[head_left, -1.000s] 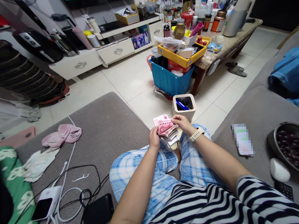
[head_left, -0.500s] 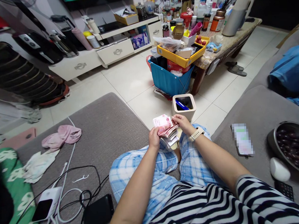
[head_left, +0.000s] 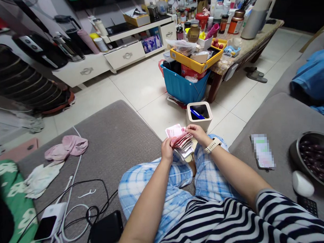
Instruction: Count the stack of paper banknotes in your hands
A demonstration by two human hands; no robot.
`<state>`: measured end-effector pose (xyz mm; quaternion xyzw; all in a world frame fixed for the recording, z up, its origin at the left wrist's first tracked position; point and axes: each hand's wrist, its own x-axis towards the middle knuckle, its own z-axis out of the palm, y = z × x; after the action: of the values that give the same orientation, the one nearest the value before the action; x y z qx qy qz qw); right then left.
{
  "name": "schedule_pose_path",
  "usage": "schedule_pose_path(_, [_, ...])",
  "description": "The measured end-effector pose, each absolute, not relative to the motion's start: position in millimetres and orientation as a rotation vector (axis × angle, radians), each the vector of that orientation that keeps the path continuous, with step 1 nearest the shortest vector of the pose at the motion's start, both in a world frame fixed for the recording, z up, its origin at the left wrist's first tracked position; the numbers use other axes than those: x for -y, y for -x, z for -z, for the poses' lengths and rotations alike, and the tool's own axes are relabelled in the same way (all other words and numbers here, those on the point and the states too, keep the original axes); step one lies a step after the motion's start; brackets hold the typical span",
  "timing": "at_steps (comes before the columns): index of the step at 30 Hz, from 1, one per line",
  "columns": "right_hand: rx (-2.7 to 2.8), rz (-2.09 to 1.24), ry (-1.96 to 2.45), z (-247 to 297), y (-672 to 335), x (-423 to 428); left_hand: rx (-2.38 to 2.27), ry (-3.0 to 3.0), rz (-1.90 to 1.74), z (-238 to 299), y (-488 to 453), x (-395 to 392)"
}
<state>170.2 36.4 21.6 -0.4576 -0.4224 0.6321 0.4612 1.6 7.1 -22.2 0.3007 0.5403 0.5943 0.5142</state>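
A folded stack of pink and white banknotes (head_left: 182, 141) is held in front of me above my lap. My left hand (head_left: 167, 149) grips the stack at its left side, thumb on top. The fingers of my right hand (head_left: 196, 132) pinch a note at the upper right edge of the stack. The notes fan apart toward the right, and a few stick up at the back. My right wrist wears a pale watch (head_left: 212, 145). Just beyond the notes, a beige bin (head_left: 200, 120) stands on the floor with a blue item inside.
A blue basket (head_left: 186, 86) with a yellow box lid (head_left: 199, 66) on top stands beside the cluttered coffee table (head_left: 265, 32). On the sofa lie a phone (head_left: 262, 151), a metal bowl (head_left: 294, 148) of dark fruit, a white charger (head_left: 52, 219) and cables, and a pink cloth (head_left: 68, 147).
The top notes have shifted: the note that stood up under my right fingers is now folded lower, and the stack's edges fan out more. Both hands stay nearly in place.
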Motion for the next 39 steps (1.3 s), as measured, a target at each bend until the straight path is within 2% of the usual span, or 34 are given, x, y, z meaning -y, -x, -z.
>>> schedule_pose_path(10, [1.037,-1.591,1.103,-22,-170,-36,-1.356,-0.692,-1.452,44,3,-12])
schedule_pose_path(30, [1.008,-1.554,1.144,-17,-171,-39,-1.191,-0.639,-1.385,21,-5,-6])
schedule_pose_path(39, [1.008,-1.591,1.14,-22,-169,-37,-1.266,-0.667,-1.42,23,-3,-7])
